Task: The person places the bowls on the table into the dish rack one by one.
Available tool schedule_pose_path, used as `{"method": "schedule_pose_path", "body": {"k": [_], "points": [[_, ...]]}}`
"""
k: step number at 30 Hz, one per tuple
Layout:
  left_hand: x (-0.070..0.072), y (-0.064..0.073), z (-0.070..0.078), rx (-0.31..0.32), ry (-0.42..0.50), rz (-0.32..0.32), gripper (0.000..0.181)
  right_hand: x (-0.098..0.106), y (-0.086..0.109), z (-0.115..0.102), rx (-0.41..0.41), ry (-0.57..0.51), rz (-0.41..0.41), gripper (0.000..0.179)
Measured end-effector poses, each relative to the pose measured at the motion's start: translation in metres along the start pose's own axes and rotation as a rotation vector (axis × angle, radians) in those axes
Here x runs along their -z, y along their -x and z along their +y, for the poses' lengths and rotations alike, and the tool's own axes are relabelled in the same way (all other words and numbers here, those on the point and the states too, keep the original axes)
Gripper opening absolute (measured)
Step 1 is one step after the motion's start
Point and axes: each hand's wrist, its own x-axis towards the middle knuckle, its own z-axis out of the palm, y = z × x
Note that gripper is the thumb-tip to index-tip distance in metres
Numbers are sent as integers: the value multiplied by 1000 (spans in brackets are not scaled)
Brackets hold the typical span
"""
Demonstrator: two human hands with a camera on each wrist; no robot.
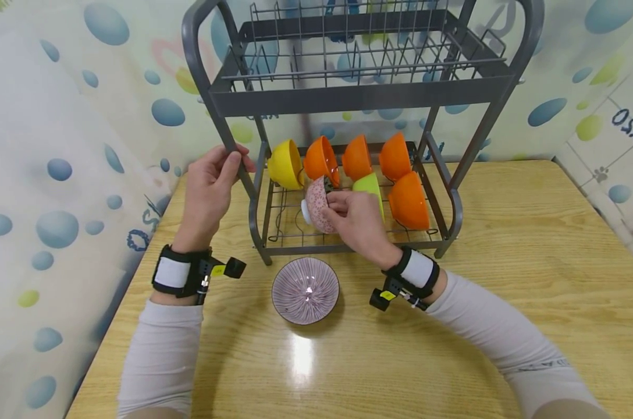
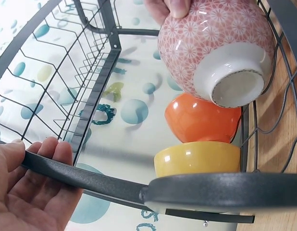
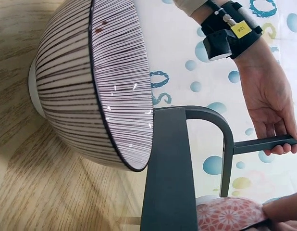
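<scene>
A pink flower-patterned bowl [image 1: 317, 205] stands tipped on its side over the lower rack, its white foot facing left. My right hand [image 1: 359, 222] pinches its rim between thumb and fingers. With curled fingers, my left hand [image 1: 212, 186] grips the left front post [image 1: 235, 152] of the dark grey dish rack; the left wrist view shows the fingers wrapped round that bar [image 2: 86, 177]. On the table in front of the rack sits a purple-striped bowl [image 1: 305, 291], upright, which looms large in the right wrist view [image 3: 95, 86].
Behind the pink bowl, a yellow bowl [image 1: 285, 165] and several orange bowls [image 1: 356, 157] stand on edge in the lower rack. A green bowl [image 1: 369, 187] is partly hidden by my right hand. Overhead is the upper wire tier [image 1: 358, 100]. The wooden table [image 1: 531, 244] meets patterned walls.
</scene>
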Motion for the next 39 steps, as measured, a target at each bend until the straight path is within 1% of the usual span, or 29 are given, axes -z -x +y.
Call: {"method": "schedule_pose_path", "body": {"k": [10,14,20,29,35,39], "points": [[-1,0,1,4,-7,2,27,-3,-1,1,26,33,12,27],[-1,1,1,8,-4,2,28,-3,-2,1,39,52,5,28],[-1,2,1,4,10,3,27,-2,-3,1,43,44,-11,28],[-1,2,1,1,3,2,26,-1,-4,0,46,66,-29,28],[0,2,1,4,-10,4,27,4,-6,-1,34,79,-72,30],[0,2,1,9,-12,4,27,15,-6,-4,35,83,-64,29]]}}
